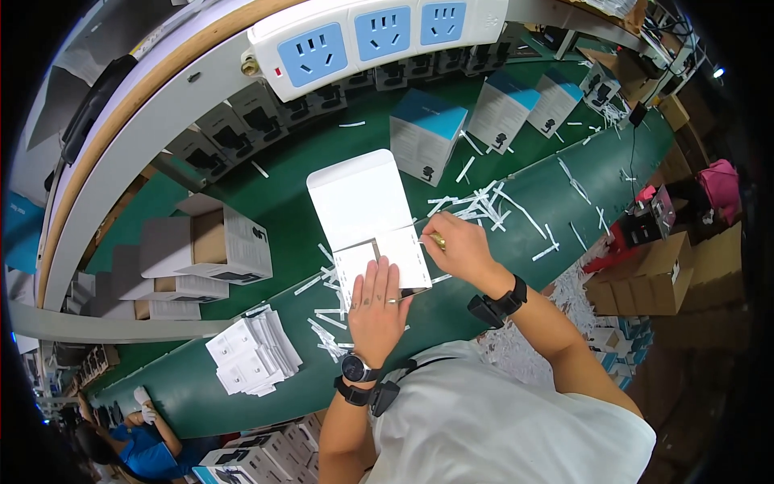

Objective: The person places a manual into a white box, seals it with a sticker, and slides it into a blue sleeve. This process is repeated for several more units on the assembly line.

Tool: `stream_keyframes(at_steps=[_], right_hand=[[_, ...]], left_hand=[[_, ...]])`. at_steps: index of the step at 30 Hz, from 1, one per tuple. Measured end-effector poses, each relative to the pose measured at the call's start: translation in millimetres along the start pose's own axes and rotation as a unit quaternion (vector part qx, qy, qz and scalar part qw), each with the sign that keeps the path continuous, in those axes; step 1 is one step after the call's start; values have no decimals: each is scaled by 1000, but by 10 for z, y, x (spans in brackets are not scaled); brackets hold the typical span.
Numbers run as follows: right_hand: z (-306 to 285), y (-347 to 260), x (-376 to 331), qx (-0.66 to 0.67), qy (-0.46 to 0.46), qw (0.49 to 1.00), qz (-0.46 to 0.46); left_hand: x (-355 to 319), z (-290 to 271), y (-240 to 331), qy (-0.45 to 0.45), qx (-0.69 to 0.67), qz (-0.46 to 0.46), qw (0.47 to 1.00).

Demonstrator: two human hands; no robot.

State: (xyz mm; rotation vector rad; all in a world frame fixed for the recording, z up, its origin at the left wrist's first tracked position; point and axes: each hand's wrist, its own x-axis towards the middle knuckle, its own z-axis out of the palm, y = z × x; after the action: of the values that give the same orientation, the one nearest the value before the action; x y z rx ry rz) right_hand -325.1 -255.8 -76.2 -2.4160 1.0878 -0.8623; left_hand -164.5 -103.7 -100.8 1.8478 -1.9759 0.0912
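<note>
Head view: I see the green bench [185, 403] curving across the frame and, at centre, the white box [395, 242], lid [359, 194] open toward the top, long axis running nearly up and down. The left hand [375, 310] lies flat on its lower part, fingers straight, gripping nothing; the right hand [459, 250] pinches a small yellowish object [438, 240], fingers closed, the box just to their left.

We note fine print on blue-topped carton [421, 133] and small marks on stacked white sheets [251, 355]; both too small for us to read.
</note>
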Motion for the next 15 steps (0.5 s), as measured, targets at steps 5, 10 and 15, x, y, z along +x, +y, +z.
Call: stream_keyframes(at_steps=[5,10,15], right_hand=[[28,-80,6,7,-33,999,43],[141,-385,88,118,-25,993,9],[601,-740,379,51,-104,992,-52]], left_hand=[[-9,-20,4,5,0,-4,1000],[38,27,-14,14,-16,-8,1000],[-50,141,-44,41,-40,-7,998]])
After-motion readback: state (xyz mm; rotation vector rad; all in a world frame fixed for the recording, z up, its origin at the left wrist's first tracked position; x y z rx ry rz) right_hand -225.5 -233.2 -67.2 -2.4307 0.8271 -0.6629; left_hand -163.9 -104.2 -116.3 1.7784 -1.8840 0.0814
